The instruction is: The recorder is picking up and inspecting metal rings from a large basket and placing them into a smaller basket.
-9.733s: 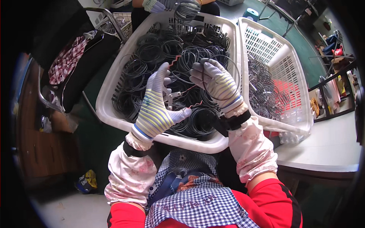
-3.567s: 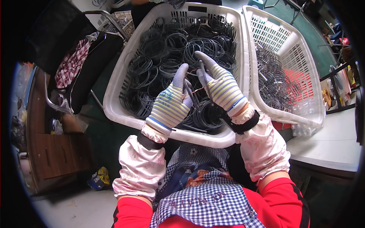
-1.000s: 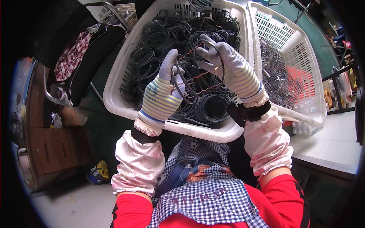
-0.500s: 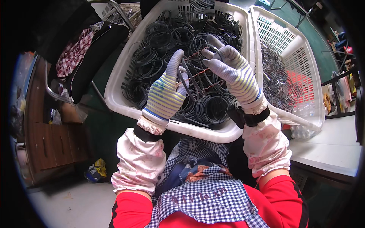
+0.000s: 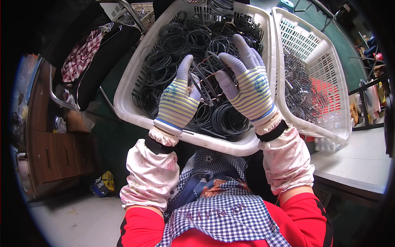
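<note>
My left hand (image 5: 177,99), in a grey-and-yellow striped glove, is closed around a dark wire coil (image 5: 207,94) above a white plastic basket (image 5: 222,144). Thin reddish, twisted strands run off this coil toward the right. Just right of it is my right hand (image 5: 251,84), gloved alike, with fingers apart and pointing away from me. Its thumb and forefinger are close to the strands; whether they touch them I cannot tell. Below both hands, the basket is filled with many dark wire coils (image 5: 228,119), some lying flat and some tilted.
A second white basket (image 5: 325,49) with thinner wire coils (image 5: 298,82) adjoins on the right. Beyond it is a pale tabletop (image 5: 354,164). On the left are a black chair (image 5: 111,53) with a checked cloth (image 5: 82,57) and a brown drawer cabinet (image 5: 55,156).
My right hand has opened from a pinch, its fingers spreading and turning its back upward. My left hand keeps its hold on the coil, nearly in place.
</note>
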Demonstrator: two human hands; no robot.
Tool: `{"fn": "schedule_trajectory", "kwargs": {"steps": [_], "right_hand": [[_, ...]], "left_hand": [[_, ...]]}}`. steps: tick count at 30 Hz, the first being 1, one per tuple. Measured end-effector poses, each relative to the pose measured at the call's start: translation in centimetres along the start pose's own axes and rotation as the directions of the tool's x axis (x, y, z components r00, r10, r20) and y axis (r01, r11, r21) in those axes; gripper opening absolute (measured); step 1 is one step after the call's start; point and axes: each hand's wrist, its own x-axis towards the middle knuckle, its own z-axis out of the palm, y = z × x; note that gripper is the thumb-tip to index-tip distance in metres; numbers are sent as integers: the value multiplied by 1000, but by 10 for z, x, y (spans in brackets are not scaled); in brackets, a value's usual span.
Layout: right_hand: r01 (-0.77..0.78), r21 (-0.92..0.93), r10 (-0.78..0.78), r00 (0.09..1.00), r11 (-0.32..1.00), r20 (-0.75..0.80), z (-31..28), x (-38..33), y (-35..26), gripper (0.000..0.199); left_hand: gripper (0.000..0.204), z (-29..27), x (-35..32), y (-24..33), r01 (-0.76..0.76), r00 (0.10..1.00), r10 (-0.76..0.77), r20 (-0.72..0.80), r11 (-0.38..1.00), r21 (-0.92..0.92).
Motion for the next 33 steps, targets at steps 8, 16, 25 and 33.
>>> {"fn": "schedule_trajectory", "kwargs": {"steps": [8,16,25,33], "right_hand": [[10,-141,0,998,990,66,4,0,-13,40],[-82,84,88,994,993,-67,6,4,-8,43],[-400,642,305,916,654,259,15,-17,6,36],[16,323,-23,1000,946,18,11,0,8,22]], "left_hand": [[58,0,1,-3,98,994,-102,41,990,103],[64,-2,5,-6,191,976,-195,94,980,47],[43,-21,9,-11,487,873,-354,336,588,-646],[23,-34,7,-8,656,755,-303,582,373,-656]]}}
